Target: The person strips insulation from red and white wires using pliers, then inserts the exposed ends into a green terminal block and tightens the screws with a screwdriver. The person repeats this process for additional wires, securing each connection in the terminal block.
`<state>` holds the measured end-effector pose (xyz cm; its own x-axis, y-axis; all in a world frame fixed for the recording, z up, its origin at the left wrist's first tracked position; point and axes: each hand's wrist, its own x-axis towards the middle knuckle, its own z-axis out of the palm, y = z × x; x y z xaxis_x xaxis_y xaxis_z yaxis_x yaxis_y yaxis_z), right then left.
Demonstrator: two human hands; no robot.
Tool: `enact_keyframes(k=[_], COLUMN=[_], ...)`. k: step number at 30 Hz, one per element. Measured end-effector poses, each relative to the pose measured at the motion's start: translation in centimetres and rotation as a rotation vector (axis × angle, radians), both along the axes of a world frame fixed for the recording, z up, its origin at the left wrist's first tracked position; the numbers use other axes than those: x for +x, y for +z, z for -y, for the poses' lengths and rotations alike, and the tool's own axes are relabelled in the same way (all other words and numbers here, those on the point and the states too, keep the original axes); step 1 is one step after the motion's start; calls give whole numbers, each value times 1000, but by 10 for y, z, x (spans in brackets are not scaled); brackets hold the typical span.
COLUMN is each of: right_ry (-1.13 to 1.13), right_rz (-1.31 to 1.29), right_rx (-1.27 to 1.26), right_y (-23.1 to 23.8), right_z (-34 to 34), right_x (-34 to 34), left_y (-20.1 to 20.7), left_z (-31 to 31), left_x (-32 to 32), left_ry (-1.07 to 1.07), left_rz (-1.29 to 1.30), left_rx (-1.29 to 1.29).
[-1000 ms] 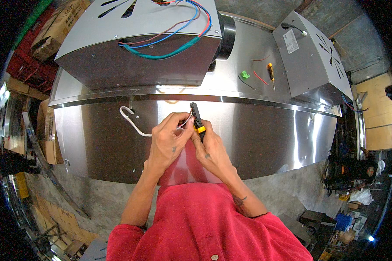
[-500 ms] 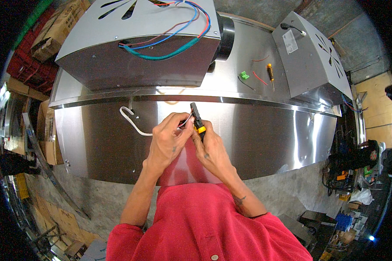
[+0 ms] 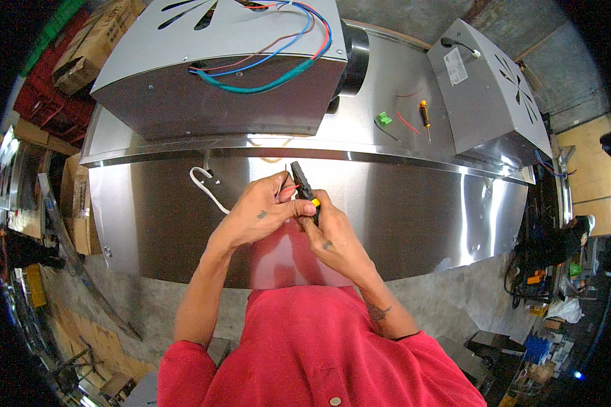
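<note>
My left hand (image 3: pixel 256 209) is closed on the end of a white cable (image 3: pixel 214 198), which runs from a hole in the steel panel. Several thin wires (image 3: pixel 289 188) fan out at its fingertips, a red one and a dark one among them. My right hand (image 3: pixel 334 234) grips a black wire stripper (image 3: pixel 301 178) with a yellow band, its jaws pointing away from me. The red wire's tip lies beside the jaws; whether it sits between them I cannot tell. My left thumb reaches across to the tool near the yellow band.
Under my hands lies a shiny steel panel (image 3: pixel 156 224) with a raised ledge. A large grey metal housing (image 3: pixel 251 102) with loose coloured wires (image 3: pixel 288 76) stands behind, a second grey housing (image 3: pixel 485 102) at the right. Between them lie a yellow-black screwdriver (image 3: pixel 424 114), a green connector (image 3: pixel 384 119) and wire scraps (image 3: pixel 408 123).
My left hand has turned and moved slightly left and down, its thumb now extended toward the tool. The wire ends have fanned out. The stripper has tilted slightly left.
</note>
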<state>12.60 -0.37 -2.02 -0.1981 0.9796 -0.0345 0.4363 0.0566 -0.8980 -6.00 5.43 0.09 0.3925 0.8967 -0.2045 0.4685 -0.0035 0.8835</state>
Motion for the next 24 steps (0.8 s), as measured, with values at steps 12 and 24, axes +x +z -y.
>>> enact_keyframes(k=[12,24], right_ry=[-258,-311], right_rz=[-94,-304], right_rx=[-178,-82], right_y=[5,12], right_z=[-7,-23], right_x=[-9,10], left_y=[-19,-9], left_z=[0,7], left_x=[13,18], left_ry=[258,194], left_rz=[217,-122], left_rx=[-150,114])
